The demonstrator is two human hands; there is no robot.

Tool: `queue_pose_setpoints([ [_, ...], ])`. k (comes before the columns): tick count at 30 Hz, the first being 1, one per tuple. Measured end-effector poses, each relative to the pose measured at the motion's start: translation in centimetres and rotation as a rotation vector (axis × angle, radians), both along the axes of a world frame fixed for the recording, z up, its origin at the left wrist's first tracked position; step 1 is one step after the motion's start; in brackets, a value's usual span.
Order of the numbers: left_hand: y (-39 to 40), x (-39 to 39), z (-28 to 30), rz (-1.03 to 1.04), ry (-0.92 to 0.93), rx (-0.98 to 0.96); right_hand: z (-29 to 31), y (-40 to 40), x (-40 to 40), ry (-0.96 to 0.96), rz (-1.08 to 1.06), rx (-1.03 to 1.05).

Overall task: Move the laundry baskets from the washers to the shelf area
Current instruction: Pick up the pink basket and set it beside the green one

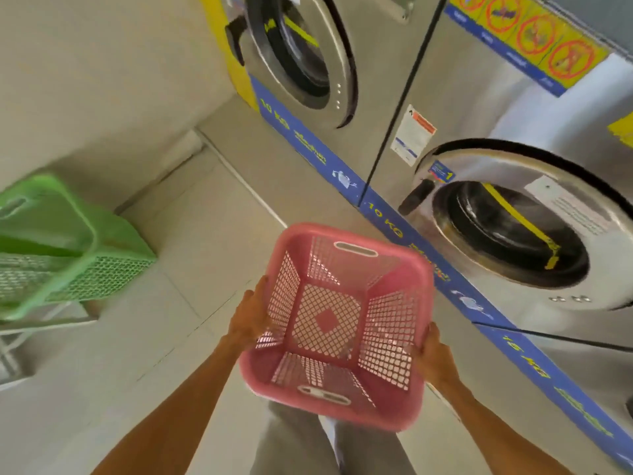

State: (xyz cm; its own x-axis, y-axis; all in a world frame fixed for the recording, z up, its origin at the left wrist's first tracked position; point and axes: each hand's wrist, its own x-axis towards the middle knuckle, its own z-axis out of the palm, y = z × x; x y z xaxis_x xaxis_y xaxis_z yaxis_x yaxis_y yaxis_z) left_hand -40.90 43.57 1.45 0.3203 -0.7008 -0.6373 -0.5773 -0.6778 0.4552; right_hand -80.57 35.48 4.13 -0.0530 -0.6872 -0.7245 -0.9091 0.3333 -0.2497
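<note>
Green basket (65, 248) at 9 o'clock, on a white rack (20, 337), apparently the shelf area. Left hand (251, 311) grips the pink basket (337, 323) on its left rim; basket empty, off the floor, centre frame. Right hand (433, 354) clamps the right rim. Washers (513, 214) at 2 o'clock. Judgement: keep both grips level, swing toward 9 o'clock, set down beside green.

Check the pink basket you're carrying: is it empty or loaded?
Empty. The pink basket's lattice floor and walls show bare, nothing inside, held by left hand and right hand.
</note>
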Motion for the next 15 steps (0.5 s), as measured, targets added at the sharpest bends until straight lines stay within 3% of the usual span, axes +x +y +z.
queue_pose_setpoints([
  [5, 6.4, 5.3, 10.5, 0.195, -0.148, -0.022, 4.4, -3.7, 10.0, -0.071, 0.285, -0.069],
  [9, 10.8, 8.5, 17.6, 0.503, -0.166, -0.118, 9.0, -6.5, 19.4, -0.096, 0.487, -0.165],
  [15, 16.3, 15.0, 22.4, 0.651, -0.279, -0.211, 14.7, -9.0, 31.9, -0.154, 0.699, -0.310],
])
